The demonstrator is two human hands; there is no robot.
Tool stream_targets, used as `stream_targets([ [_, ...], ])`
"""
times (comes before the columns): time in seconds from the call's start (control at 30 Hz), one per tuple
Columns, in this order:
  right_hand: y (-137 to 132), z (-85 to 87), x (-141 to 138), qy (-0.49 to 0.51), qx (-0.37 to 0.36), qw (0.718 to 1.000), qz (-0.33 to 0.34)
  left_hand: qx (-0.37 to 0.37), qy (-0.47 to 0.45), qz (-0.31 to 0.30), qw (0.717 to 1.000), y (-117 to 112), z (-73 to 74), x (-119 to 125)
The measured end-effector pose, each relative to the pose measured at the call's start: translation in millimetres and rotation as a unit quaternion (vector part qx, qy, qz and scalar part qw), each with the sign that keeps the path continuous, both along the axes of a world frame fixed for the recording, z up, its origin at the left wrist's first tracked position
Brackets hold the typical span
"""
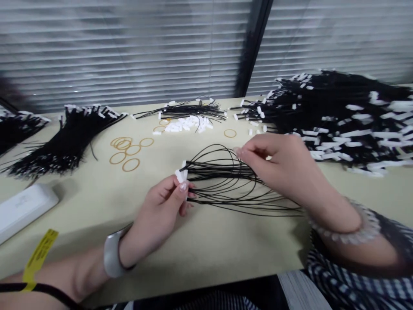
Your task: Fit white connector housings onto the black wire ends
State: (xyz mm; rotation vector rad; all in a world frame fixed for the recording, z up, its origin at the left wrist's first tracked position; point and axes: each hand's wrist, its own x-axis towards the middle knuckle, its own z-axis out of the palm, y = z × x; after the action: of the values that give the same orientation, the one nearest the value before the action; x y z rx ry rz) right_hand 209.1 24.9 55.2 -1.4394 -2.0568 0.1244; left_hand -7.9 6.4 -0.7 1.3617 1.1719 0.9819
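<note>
My left hand (169, 200) is closed on the white connector (181, 174) at one end of a black wire harness. From that connector the thin black wires (222, 174) fan out to the right, some straight and some curling up in loops. My right hand (277, 159) pinches one looped wire between thumb and fingertips, above the other wires. Part of the harness passes behind the right hand and wrist, so the far ends there are hidden.
Yellow rubber bands (130, 165) lie left of centre. Loose white connectors (190, 124) are heaped at the back, below a few wires (190, 110). Wire bundles (67, 137) lie at left, with a large harness pile (338, 112) at right. A white device (26, 209) sits front left.
</note>
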Motion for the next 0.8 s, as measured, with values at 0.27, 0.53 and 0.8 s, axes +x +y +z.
stream_targets([
  [0.27,3,-8.2,2,-0.063,-0.184,0.967,0.162,-0.102,-0.178,0.061,0.977,7,-0.4,0],
  [0.53,-4,-18.2,-31,-0.076,-0.081,0.98,0.167,-0.123,-0.196,0.059,0.971,7,1.7,2],
  [0.8,-2,-1.2,-4,-0.154,0.157,0.975,-0.039,-0.13,-0.221,0.073,0.964,8,2.1,2],
])
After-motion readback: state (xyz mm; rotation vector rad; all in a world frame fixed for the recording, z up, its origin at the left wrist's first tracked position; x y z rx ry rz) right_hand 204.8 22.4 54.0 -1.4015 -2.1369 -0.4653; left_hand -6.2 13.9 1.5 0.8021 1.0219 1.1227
